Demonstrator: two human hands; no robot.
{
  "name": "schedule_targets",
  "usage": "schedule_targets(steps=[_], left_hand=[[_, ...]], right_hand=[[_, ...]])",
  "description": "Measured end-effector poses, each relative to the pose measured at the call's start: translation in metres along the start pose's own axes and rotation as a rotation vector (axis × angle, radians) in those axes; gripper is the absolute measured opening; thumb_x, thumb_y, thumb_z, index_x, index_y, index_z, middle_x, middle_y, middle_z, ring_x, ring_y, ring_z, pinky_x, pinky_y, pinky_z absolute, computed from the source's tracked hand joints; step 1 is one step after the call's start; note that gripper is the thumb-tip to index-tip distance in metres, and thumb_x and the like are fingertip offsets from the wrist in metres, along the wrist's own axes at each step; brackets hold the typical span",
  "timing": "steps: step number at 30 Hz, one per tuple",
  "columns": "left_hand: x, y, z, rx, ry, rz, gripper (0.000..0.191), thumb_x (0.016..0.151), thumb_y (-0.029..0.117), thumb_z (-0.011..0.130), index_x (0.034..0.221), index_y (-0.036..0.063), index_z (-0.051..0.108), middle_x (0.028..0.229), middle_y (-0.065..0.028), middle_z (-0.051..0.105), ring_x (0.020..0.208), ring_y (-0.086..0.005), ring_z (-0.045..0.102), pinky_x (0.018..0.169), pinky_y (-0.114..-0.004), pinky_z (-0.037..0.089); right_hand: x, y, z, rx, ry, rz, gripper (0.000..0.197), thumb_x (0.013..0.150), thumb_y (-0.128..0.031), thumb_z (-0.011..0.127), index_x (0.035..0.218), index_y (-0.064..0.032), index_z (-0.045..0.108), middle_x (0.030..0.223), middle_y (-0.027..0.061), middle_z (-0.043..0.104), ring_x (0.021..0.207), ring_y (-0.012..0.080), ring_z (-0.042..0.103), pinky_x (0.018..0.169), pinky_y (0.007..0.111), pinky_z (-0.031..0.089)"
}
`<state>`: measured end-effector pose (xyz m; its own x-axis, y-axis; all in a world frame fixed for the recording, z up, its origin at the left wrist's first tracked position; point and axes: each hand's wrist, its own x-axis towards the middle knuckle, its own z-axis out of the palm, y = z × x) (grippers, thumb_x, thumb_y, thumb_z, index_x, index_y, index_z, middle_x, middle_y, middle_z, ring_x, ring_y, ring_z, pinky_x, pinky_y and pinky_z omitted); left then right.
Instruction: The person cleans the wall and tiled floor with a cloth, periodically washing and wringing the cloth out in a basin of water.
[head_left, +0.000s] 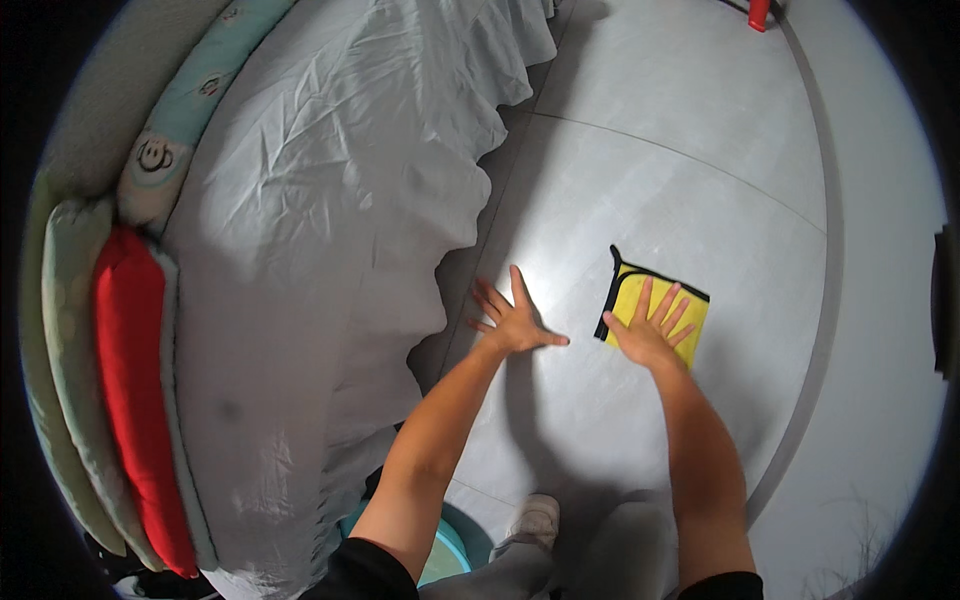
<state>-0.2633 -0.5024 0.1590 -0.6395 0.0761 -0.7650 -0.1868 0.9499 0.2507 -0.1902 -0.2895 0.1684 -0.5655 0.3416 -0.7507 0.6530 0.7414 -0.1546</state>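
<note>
My right hand (651, 330) lies palm down with spread fingers on a yellow cloth (628, 294) with black edging. The cloth is folded flat on the grey tiled floor (600, 195), and one black-edged corner sticks out at its upper left. To the left of the cloth, my left hand (519, 322) is spread out with nothing in it, over the floor near the bed skirt. Whether its palm touches the tiles, I cannot tell.
At left stands a bed with a grey ruffled cover (300, 225), pillows and a red cushion (131, 375). A turquoise basin (453, 546) holding liquid is beside my shoe (537, 519). A white wall (885, 300) runs along the right; a red object (758, 13) is at the top.
</note>
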Motion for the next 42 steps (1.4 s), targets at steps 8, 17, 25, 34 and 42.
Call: schedule_targets(steps=[8,17,25,34,42], left_hand=[[-0.076,-0.049,-0.006,0.131,-0.171,-0.01,0.164,0.06,0.047,0.095,0.146,0.0156,-0.041,0.14,-0.0484,-0.039,0.132,-0.0653,-0.035,0.098,-0.085,0.001],[-0.112,-0.072,-0.009,0.197,-0.309,-0.057,0.161,0.06,0.047,0.095,0.151,0.0201,-0.035,0.145,-0.0478,-0.032,0.136,-0.0645,-0.03,0.101,-0.085,0.0],[-0.103,-0.074,-0.002,0.2,-0.29,-0.059,0.159,0.058,0.045,0.096,0.154,0.0245,-0.029,0.15,-0.0428,-0.03,0.14,-0.0633,-0.024,0.102,-0.084,-0.001],[-0.1,-0.039,-0.02,0.192,-0.264,-0.044,0.159,0.061,0.043,0.095,0.152,0.0158,-0.032,0.148,-0.0433,-0.033,0.14,-0.0598,-0.028,0.1,-0.086,-0.003],[-0.074,0.055,-0.052,0.081,-0.096,0.262,0.145,0.062,0.034,0.094,0.159,0.0152,-0.011,0.155,-0.0391,-0.026,0.144,-0.0564,-0.023,0.106,-0.082,-0.003]], right_hand=[[0.053,-0.042,-0.027,0.014,0.19,-0.041,0.103,0.09,-0.078,0.042,0.162,-0.0241,-0.006,0.162,0.0239,-0.024,0.148,0.0475,-0.024,0.111,0.072,-0.012],[0.159,-0.161,-0.035,-0.096,0.442,-0.034,0.082,0.096,-0.073,0.03,0.162,-0.0273,0.012,0.168,0.017,-0.003,0.153,0.0456,-0.005,0.115,0.072,-0.004],[0.015,-0.262,0.118,-0.368,0.318,-0.822,0.075,0.095,-0.053,0.046,0.159,-0.0162,0.028,0.164,0.0067,0.026,0.152,0.0325,0.018,0.123,0.054,0.009],[0.076,-0.186,-0.001,-0.175,0.297,-0.876,0.086,0.079,-0.043,0.074,0.152,-0.0119,0.041,0.156,0.0194,0.037,0.147,0.0361,0.029,0.121,0.054,0.018],[0.14,-0.191,-0.114,-0.322,0.718,-0.276,0.068,0.097,-0.057,0.044,0.157,-0.027,0.033,0.168,0.0063,0.017,0.154,0.0364,0.009,0.119,0.065,0.005]])
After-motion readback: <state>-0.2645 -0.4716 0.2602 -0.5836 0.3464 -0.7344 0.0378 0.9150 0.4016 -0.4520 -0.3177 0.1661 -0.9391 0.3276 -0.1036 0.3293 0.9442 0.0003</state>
